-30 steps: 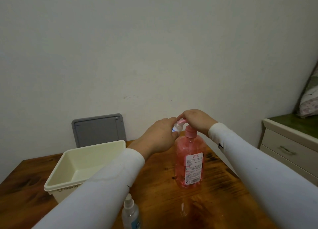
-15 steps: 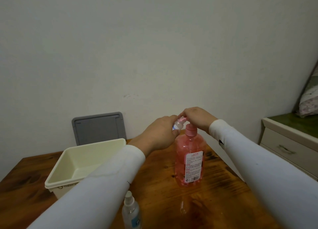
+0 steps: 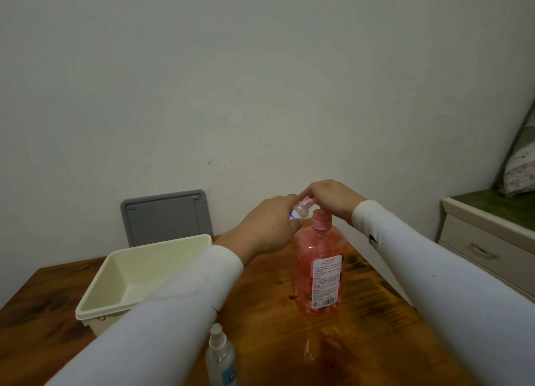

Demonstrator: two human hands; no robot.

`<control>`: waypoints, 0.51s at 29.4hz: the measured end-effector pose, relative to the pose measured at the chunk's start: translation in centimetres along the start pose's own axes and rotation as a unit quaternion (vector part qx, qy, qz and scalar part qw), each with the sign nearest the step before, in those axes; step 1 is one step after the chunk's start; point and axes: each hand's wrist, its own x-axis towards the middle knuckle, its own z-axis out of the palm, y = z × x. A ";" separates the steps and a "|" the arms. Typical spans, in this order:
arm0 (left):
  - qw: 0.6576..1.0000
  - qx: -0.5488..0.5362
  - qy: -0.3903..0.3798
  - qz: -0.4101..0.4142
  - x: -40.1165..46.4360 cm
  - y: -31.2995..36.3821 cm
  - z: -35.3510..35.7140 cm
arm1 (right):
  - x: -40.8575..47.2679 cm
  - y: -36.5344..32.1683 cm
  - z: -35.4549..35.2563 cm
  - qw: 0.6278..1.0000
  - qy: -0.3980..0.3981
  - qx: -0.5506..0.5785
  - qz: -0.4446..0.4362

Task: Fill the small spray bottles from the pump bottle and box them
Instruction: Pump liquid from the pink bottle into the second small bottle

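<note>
A pink pump bottle (image 3: 318, 272) stands upright on the wooden table (image 3: 362, 322). My right hand (image 3: 333, 198) rests on top of its pump head, fingers curled over the spout. My left hand (image 3: 267, 226) grips a small clear spray bottle (image 3: 299, 211), tilted with its open neck held at the pump spout. A second small spray bottle (image 3: 221, 359) with a white sprayer top stands at the near edge, below my left sleeve. A cream plastic box (image 3: 139, 275) sits open on the left of the table.
A grey lid (image 3: 166, 216) leans against the wall behind the box. A small clear cap or tube (image 3: 308, 352) lies on the table in front of the pump bottle. A cream drawer cabinet (image 3: 489, 240) stands at the right.
My hands and the small bottle stay at the pump head, shifted only slightly. The view has tilted a little.
</note>
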 end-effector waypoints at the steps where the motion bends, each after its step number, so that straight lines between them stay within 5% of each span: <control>1: 1.000 0.000 0.000 0.001 0.0 0.0 0.0 | 0.0 -0.1 0.0 1.000 -0.002 0.006 0.005; 15: 1.000 -0.011 0.004 -0.003 -0.1 -0.2 0.2 | -0.3 -0.6 -0.2 0.999 -0.011 0.034 0.017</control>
